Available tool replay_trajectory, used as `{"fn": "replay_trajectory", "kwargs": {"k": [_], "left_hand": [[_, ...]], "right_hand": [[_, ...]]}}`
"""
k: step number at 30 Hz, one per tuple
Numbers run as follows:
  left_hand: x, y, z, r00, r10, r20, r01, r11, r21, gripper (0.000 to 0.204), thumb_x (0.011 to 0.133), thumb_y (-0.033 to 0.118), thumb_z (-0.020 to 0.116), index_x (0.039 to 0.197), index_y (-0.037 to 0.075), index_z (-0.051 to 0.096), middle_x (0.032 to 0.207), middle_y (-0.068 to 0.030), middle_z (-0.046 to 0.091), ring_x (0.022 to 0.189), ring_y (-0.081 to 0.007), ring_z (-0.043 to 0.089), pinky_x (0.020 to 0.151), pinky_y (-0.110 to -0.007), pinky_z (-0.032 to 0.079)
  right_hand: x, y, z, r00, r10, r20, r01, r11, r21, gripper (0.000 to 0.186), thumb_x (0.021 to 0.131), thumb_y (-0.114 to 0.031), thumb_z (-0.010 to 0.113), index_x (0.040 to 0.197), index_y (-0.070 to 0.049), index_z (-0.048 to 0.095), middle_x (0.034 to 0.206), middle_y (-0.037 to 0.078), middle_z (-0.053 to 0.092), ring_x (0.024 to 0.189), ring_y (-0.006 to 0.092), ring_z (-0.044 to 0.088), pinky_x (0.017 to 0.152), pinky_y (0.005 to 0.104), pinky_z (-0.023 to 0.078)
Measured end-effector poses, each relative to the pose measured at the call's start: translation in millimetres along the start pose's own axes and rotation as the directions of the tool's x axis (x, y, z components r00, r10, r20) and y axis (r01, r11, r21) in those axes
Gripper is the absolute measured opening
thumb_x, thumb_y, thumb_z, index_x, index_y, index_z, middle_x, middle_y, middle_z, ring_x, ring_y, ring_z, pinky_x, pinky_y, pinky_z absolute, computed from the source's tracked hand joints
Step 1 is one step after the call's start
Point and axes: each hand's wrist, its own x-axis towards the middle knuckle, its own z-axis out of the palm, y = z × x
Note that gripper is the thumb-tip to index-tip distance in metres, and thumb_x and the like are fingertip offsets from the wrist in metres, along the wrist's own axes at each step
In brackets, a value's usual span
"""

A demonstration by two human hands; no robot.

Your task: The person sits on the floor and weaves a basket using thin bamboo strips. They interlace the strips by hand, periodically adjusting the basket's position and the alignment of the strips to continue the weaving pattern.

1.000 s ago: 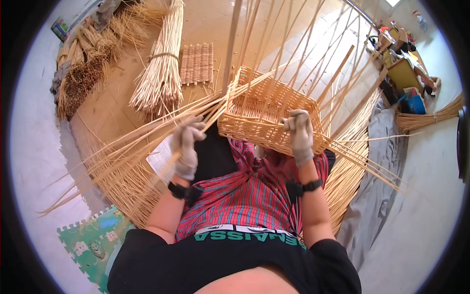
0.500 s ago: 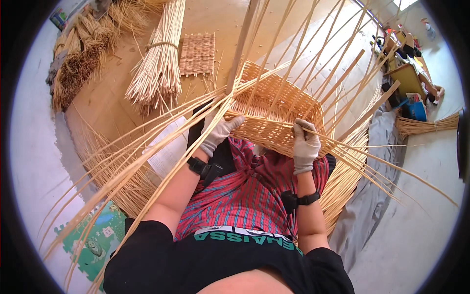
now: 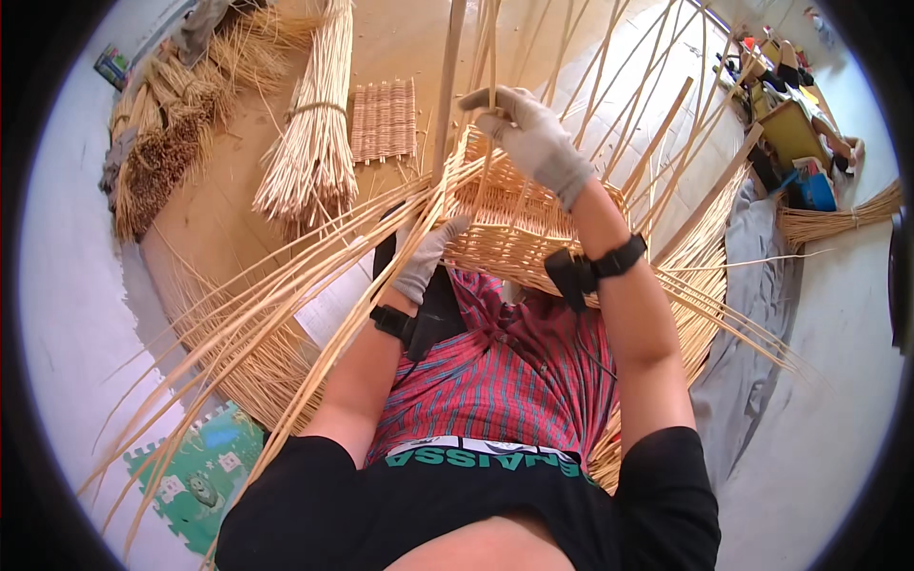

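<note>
A rectangular woven wicker basket [image 3: 514, 238] rests over my lap, with tall upright rods rising from its sides. My left hand [image 3: 428, 255], in a pale work glove, grips its near left edge, thumb along the rim. Some of the fingers are hidden behind the weave and a sheaf of long rods [image 3: 276, 309] that fans out to the lower left. Above the basket, my gloved right hand [image 3: 538, 143] has its fingers and thumb around one upright wicker rod [image 3: 492, 57]. A flat wooden stake [image 3: 447, 90] stands at the basket's left corner.
Beyond the basket lie a tied rod bundle [image 3: 309, 143] and a square woven panel [image 3: 384, 121]. More bundles [image 3: 157, 143] are piled at far left. Loose rods [image 3: 238, 366] lie beside my legs. Grey cloth [image 3: 757, 314] and a blue container [image 3: 812, 186] are at right.
My right hand has left the basket's near right rim and moved up and left to an upright rod. My left hand stays on the left edge.
</note>
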Motion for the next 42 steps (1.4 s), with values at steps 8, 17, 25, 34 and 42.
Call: {"fn": "replay_trajectory", "kwargs": {"k": [8, 17, 25, 34, 42], "left_hand": [[-10.0, 33.2, 25.3, 0.985, 0.105, -0.135, -0.115, 0.991, -0.067, 0.043, 0.081, -0.005, 0.082, 0.121, 0.001, 0.067, 0.110, -0.0062, 0.071, 0.094, -0.0169, 0.067, 0.085, -0.029, 0.059], [-4.9, 20.0, 13.5, 0.994, 0.052, -0.099, -0.061, 0.994, -0.088, 0.040, 0.084, -0.003, 0.078, 0.122, 0.002, 0.064, 0.109, -0.0043, 0.070, 0.097, -0.0148, 0.065, 0.086, -0.028, 0.058], [-29.6, 31.5, 22.1, 0.972, 0.193, -0.136, -0.200, 0.979, -0.043, 0.023, 0.088, 0.000, 0.070, 0.111, 0.001, 0.066, 0.103, -0.0044, 0.068, 0.091, -0.0160, 0.064, 0.086, -0.031, 0.053], [-0.2, 71.8, 94.3, 0.905, -0.250, 0.344, -0.168, 0.533, 0.829, 0.052, 0.099, 0.046, 0.063, 0.133, 0.007, 0.062, 0.120, -0.0226, 0.069, 0.115, -0.0378, 0.065, 0.093, -0.042, 0.052], [-18.4, 47.9, 112.6, 0.950, -0.278, 0.142, 0.136, 0.778, 0.614, 0.052, 0.100, 0.055, 0.059, 0.103, 0.006, 0.074, 0.058, -0.0086, 0.063, 0.053, -0.0167, 0.065, 0.055, -0.035, 0.051]], "right_hand": [[16.5, 17.7, 12.1, 0.802, 0.475, -0.361, -0.595, 0.680, -0.428, 0.099, 0.086, -0.002, 0.063, 0.165, -0.030, 0.010, 0.137, 0.028, 0.053, 0.103, 0.0364, 0.071, 0.080, 0.0458, 0.059], [-95.0, -19.2, 36.7, 0.811, 0.197, -0.551, 0.080, 0.896, 0.438, 0.060, 0.099, -0.018, 0.059, 0.152, -0.018, 0.031, 0.086, 0.011, 0.062, 0.071, 0.0214, 0.067, 0.060, 0.0327, 0.055], [-223.0, 64.1, 29.5, 0.611, 0.719, -0.330, 0.040, 0.389, 0.920, 0.018, 0.108, -0.025, 0.053, 0.122, -0.014, 0.056, 0.091, 0.005, 0.067, 0.091, 0.0248, 0.072, 0.062, 0.0294, 0.058], [-252.0, 71.7, 7.3, 0.361, 0.721, -0.591, -0.110, 0.663, 0.741, 0.018, 0.095, -0.013, 0.075, 0.105, -0.014, 0.061, 0.098, 0.004, 0.071, 0.084, 0.0123, 0.069, 0.060, 0.0227, 0.055], [-88.0, 6.0, -37.0, 0.825, 0.231, -0.517, -0.284, 0.959, -0.025, 0.048, 0.097, -0.009, 0.060, 0.145, -0.013, 0.054, 0.143, 0.019, 0.058, 0.128, 0.0309, 0.060, 0.101, 0.0332, 0.050]]}}
